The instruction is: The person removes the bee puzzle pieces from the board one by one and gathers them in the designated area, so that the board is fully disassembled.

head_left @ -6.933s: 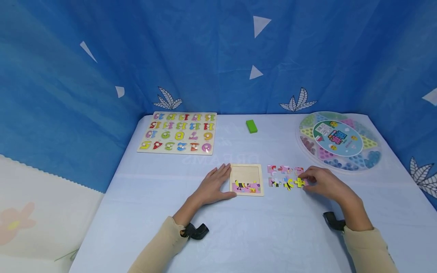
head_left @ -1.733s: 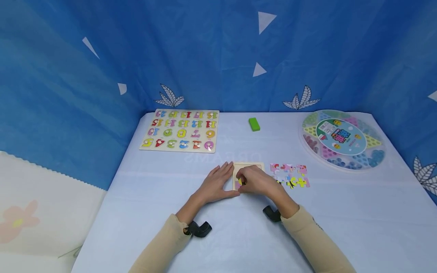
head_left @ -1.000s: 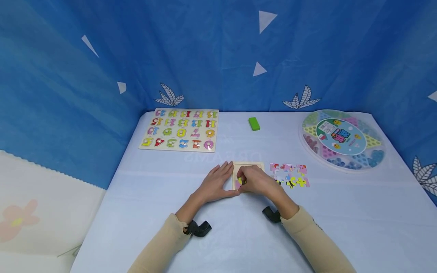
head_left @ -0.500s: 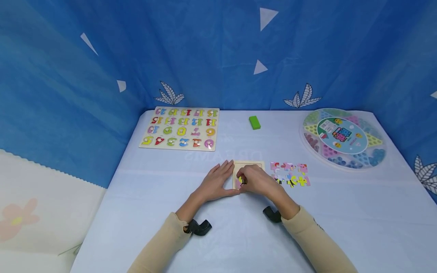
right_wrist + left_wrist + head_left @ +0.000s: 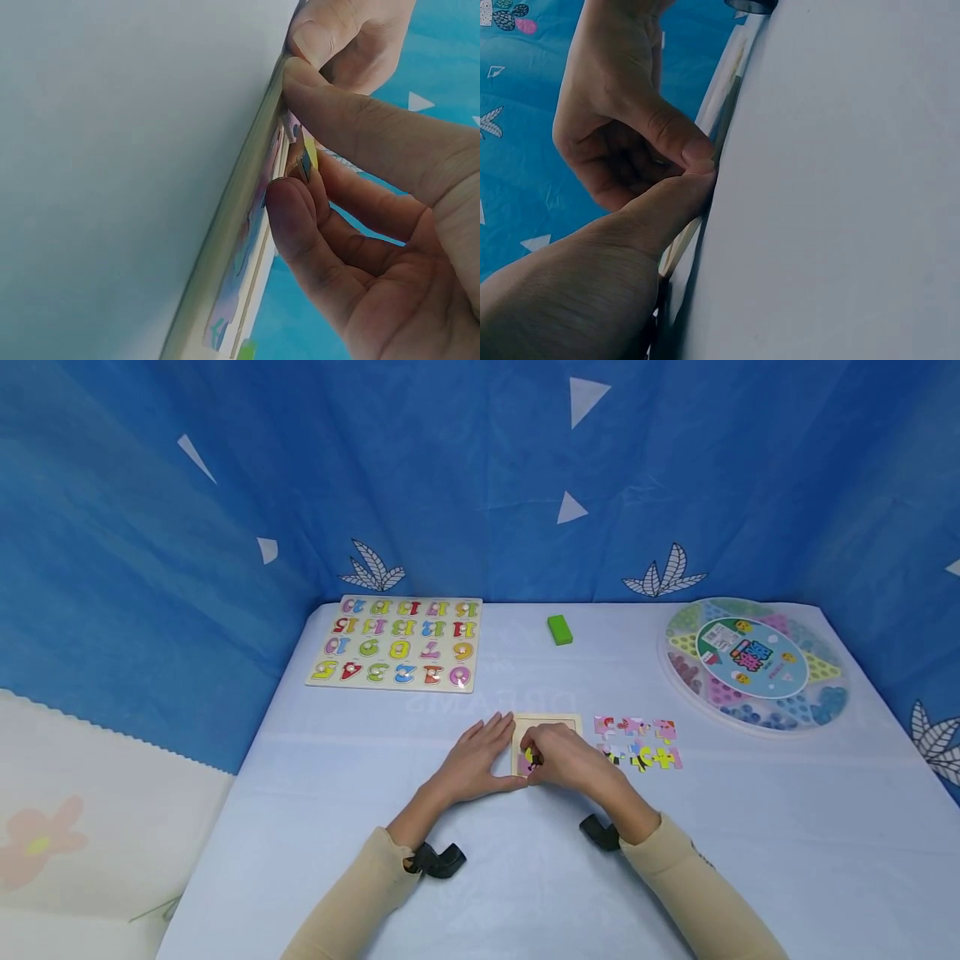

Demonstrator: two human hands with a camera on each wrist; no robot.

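Observation:
A small square wooden puzzle tray [image 5: 547, 717] lies on the table. My left hand [image 5: 471, 767] rests along its left side, fingers straight, thumb at the lower left corner. Over the tray, my right hand [image 5: 566, 758] pinches a puzzle piece [image 5: 308, 156] near that corner; the right wrist view shows it tilted, with yellow on it. Pink puzzle pieces [image 5: 244, 240] lie along the tray's near edge, partly hidden by the right hand in the head view. Both thumbs meet at the corner in the left wrist view. Several loose puzzle pieces [image 5: 663, 757] lie right of the tray.
At the back left is a number puzzle board [image 5: 390, 643]. A green block [image 5: 559, 630] sits at the back middle, and a round, clear-lidded game box [image 5: 752, 660] at the back right. A blue curtain [image 5: 480, 485] hangs behind the white table [image 5: 525, 893].
Since the oldest frame, my right hand has moved left from the loose pieces to the tray's lower left corner. Over the last second both hands have barely moved.

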